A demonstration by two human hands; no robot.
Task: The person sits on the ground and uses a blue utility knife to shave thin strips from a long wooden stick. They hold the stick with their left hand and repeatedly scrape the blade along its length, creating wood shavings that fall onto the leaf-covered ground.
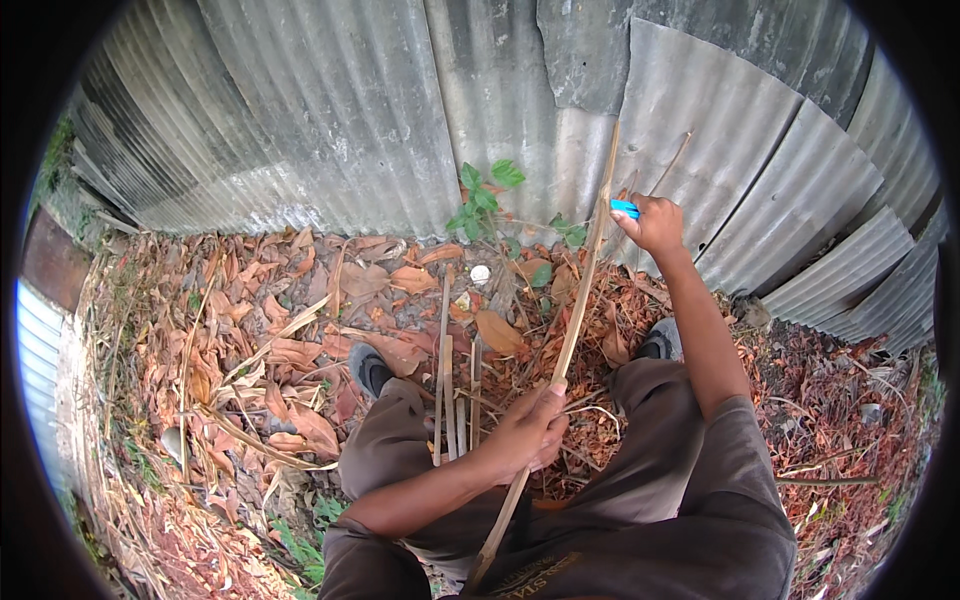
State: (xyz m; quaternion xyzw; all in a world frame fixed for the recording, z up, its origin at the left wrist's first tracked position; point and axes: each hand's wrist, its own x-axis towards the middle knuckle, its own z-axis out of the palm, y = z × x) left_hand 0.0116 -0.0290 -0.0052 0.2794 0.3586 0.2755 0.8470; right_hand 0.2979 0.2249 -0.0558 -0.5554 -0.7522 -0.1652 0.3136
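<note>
A long, thin strip of split bamboo (577, 335) slants from my lap up toward the metal fence. My left hand (525, 432) is closed around its lower part, between my knees. Higher up, my right hand (655, 226) grips a small blue-handled tool (624, 208) that meets the strip's edge near its upper end. The tool's working end is too small to make out. Several shorter bamboo strips (447, 390) lean beside my left leg.
A corrugated metal fence (340, 120) stands close in front, with a leafy green plant (480, 205) at its foot. Dry brown leaves (310, 430) cover the ground. My shoes (371, 370) are planted apart. A thin stick (672, 162) leans by the fence behind my right hand.
</note>
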